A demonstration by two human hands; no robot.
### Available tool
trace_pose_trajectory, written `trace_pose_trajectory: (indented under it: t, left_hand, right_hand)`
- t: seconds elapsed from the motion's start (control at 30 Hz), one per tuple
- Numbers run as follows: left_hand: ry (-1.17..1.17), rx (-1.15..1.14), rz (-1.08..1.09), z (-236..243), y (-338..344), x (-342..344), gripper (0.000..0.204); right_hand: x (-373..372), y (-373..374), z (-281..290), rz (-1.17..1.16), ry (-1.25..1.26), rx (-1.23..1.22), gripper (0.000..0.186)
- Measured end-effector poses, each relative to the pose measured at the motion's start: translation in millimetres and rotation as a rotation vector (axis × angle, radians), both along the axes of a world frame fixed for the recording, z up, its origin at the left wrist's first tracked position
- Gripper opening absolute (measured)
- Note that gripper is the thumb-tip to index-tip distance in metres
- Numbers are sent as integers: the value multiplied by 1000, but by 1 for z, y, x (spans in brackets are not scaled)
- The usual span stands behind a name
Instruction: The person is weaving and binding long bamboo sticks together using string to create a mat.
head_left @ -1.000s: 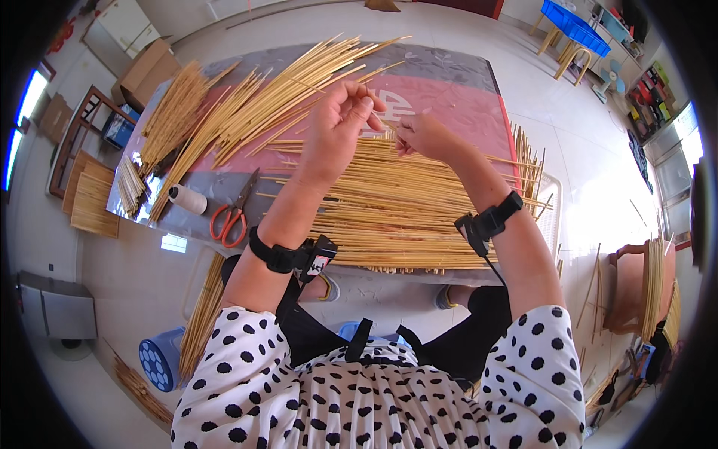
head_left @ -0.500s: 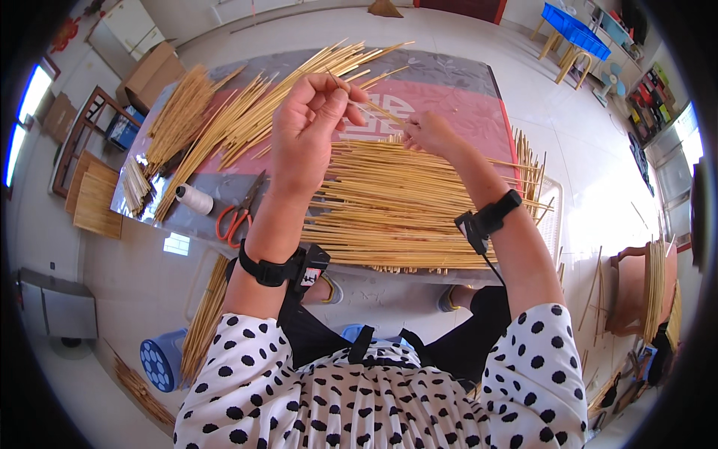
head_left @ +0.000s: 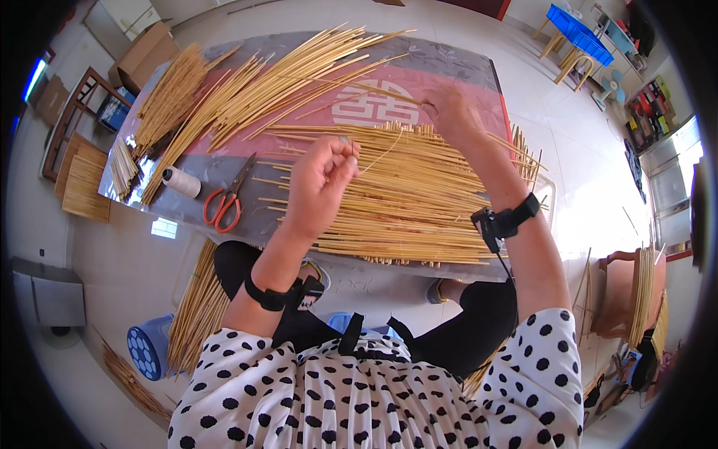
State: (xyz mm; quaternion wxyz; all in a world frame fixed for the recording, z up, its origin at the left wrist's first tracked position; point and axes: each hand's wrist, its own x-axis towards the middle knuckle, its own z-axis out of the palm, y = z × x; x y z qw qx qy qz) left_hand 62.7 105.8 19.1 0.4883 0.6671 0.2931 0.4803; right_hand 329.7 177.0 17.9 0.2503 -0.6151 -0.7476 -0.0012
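My left hand [head_left: 321, 183] is closed in a pinch over the left part of a mat of stalks [head_left: 404, 191], which lie side by side on the table. From its fingertips a pale thread [head_left: 383, 155] curves up to the mat's far edge. Beyond that edge my right hand [head_left: 452, 116] is closed on one end of a long thin stalk [head_left: 374, 88], whose other end points left over the loose pile. To the left of my left hand lie orange-handled scissors [head_left: 224, 202] and a spool of white thread [head_left: 181, 182].
A loose pile of stalks [head_left: 258, 97] and a brushy bundle [head_left: 173, 93] lie on the table's [head_left: 464, 63] far left. More stalks [head_left: 198, 310] lean by a blue stool [head_left: 153, 352] at lower left. A chair [head_left: 621, 292] holding stalks stands at right.
My left hand has come down and nearer, drawing the thread with it. My right hand has moved slightly right and away, with the stalk now reaching left. The view has shifted a little.
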Motion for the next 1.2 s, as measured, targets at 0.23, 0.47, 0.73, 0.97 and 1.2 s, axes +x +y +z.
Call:
trace_pose_trajectory:
  t: [0.23, 0.47, 0.73, 0.97, 1.2]
  left_hand:
    - [229, -19, -40, -15, -26, 5, 5]
    - [312, 27, -85, -17, -32, 11, 8]
    - [270, -65, -130, -20, -33, 14, 8]
    - [240, -50, -115, -20, -32, 25, 9]
    - [276, -59, -143, -20, -30, 23, 8]
  right_hand:
    - [-2, 22, -58, -26, -106, -59, 17]
    - [2, 34, -85, -23, -179, -128, 13]
    - [2, 38, -94, -16, -312, -101, 17]
    - [7, 35, -91, -15, -304, -133, 13]
    - [3, 30, -96, -14, -372, -19, 14]
